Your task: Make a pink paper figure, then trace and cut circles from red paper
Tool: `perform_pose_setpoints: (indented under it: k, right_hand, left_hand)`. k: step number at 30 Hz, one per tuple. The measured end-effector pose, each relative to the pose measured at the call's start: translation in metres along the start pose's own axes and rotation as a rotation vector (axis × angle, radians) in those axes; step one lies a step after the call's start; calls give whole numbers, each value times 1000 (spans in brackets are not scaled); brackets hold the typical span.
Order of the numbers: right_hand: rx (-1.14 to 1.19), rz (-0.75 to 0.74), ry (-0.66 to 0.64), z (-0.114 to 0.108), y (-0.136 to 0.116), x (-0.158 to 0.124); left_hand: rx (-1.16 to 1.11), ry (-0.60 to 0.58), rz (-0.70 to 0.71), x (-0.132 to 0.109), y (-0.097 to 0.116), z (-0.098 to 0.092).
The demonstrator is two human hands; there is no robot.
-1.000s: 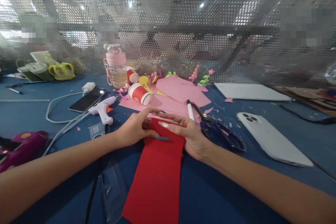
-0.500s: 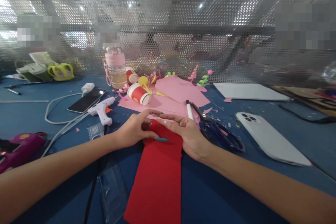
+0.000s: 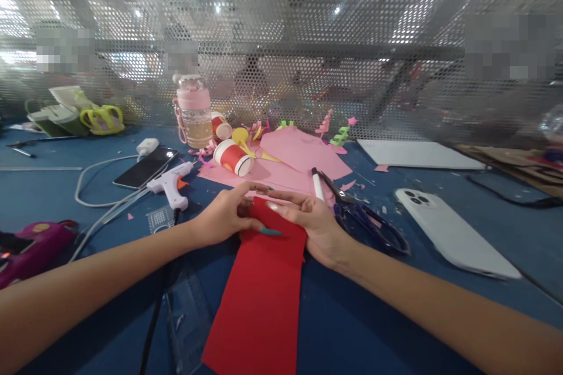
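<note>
A long strip of red paper (image 3: pixel 259 299) runs from the bottom edge up to both hands at the middle of the view. My left hand (image 3: pixel 226 217) grips its upper left side, the thumb with a long teal nail lying over the paper. On the upper right side, my right hand (image 3: pixel 319 225) holds the sheet with the thumb on top and fingers behind. The fingertips of both hands meet at the far end. What lies behind the paper's top end is hidden. Blue-handled scissors (image 3: pixel 369 222) and a white marker (image 3: pixel 317 184) lie just beyond my right hand.
A white glue gun (image 3: pixel 171 184) and a dark phone (image 3: pixel 147 168) lie left. Pink paper (image 3: pixel 303 152), a paper cup (image 3: pixel 233 158) and a pink-lidded bottle (image 3: pixel 194 114) stand or lie ahead. A white phone (image 3: pixel 453 234) lies right. A clear ruler (image 3: pixel 189 322) is beside the red strip.
The near end of the red strip has swung slightly to the left. Both hands keep their hold in almost the same place.
</note>
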State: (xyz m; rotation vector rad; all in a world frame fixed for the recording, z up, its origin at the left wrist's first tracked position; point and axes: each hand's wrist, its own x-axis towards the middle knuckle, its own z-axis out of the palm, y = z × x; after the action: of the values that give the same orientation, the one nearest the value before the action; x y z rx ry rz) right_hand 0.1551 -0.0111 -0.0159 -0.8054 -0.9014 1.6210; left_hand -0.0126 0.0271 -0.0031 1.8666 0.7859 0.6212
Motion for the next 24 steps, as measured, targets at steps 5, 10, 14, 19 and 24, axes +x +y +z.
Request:
perform_pose_setpoints:
  k: [5, 10, 14, 19, 24]
  right_hand:
    - [-28, 0, 1, 0, 1, -2]
    - [-11, 12, -36, 0, 0, -3]
    - [-12, -3, 2, 0, -1, -2]
    - [-14, 11, 55, 0, 0, 0]
    - [-32, -6, 27, -2, 0, 0]
  left_hand:
    - [92, 12, -2, 0, 2, -1]
    - [85, 26, 9, 1, 1, -1]
    - [27, 20, 0, 0, 1, 0]
    - [49, 11, 3, 0, 1, 0]
    - [83, 13, 5, 0, 2, 0]
